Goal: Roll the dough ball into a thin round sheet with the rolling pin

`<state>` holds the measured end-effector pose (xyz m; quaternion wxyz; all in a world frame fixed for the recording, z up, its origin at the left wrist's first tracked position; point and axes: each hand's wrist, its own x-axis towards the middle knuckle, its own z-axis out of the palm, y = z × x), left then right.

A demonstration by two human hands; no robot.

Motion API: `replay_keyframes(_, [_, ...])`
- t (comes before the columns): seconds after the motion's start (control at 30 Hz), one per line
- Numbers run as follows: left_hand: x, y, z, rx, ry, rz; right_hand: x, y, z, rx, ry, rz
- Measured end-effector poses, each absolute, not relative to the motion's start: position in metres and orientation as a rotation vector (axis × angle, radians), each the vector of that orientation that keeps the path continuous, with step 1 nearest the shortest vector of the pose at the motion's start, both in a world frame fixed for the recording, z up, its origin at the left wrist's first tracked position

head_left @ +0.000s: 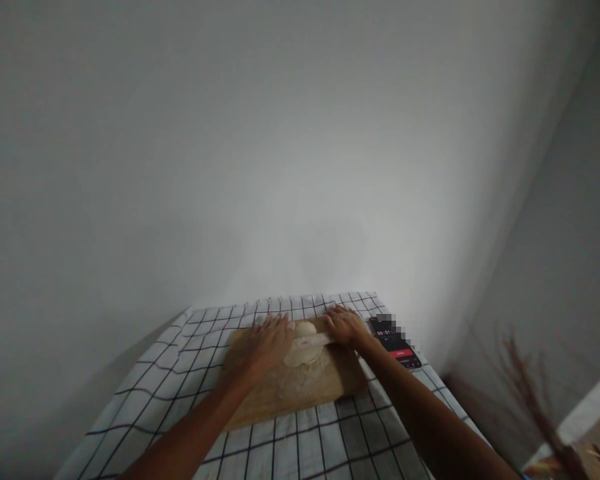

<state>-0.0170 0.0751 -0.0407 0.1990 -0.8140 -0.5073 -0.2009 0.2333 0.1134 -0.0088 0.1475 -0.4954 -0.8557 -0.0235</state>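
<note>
A pale rolling pin [312, 341] lies crosswise over a flattened round of dough [303, 357], and dough also shows at its far side. Under both is a wooden board [290, 393] dusted with flour. My left hand [275, 337] lies over the pin's left end, palm down, its fingers stretched forward. At the right end, my right hand [347, 325] rests on the pin, fingers stretched out and spread. Both hands cover the pin's ends, so only its middle is visible.
A phone [396, 343] with a running timer lies right of the board. White cloth with dark grid lines [300, 440] covers the table, whose far edge meets a pale wall [290, 167]. Dry brownish stems [530, 393] stand at the lower right, beyond the table.
</note>
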Motion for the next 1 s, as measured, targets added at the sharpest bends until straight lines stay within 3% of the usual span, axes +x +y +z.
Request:
replay_keyframes(0.53, [-0.019,0.021,-0.045,-2.268,-1.173,-0.444,0.245,0.003,-0.037,-1.403,-2.244,-0.028])
replay_keyframes(1.0, [-0.012,0.06,-0.047,-2.244,-1.332,-0.47,0.239,0.045,-0.02,-1.482,-2.27,-0.065])
